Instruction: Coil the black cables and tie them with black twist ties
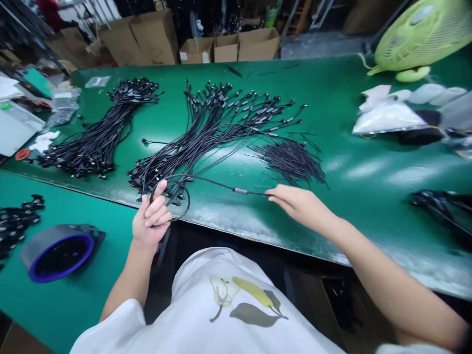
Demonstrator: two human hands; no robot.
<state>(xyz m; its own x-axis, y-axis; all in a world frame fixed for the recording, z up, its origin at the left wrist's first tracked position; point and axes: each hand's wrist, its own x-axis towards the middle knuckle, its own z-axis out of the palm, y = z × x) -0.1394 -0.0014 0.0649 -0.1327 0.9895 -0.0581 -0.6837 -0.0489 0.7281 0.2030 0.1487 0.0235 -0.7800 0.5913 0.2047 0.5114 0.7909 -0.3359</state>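
The left hand [151, 221] has its fingers clenched around a looped black cable [214, 182]. The right hand [298, 204] pinches the cable's far end above the green desk [368, 182].

This looks like a workshop or a small factory. A long green counter [350, 162] holds big heaps of black cables [99, 132], all the same kind. A pile of thin black ties [291, 160] lies next to them. Brown cardboard boxes [155, 37] stand open behind the counter. A green fan [420, 32] and plastic bags [387, 115] sit at one end.
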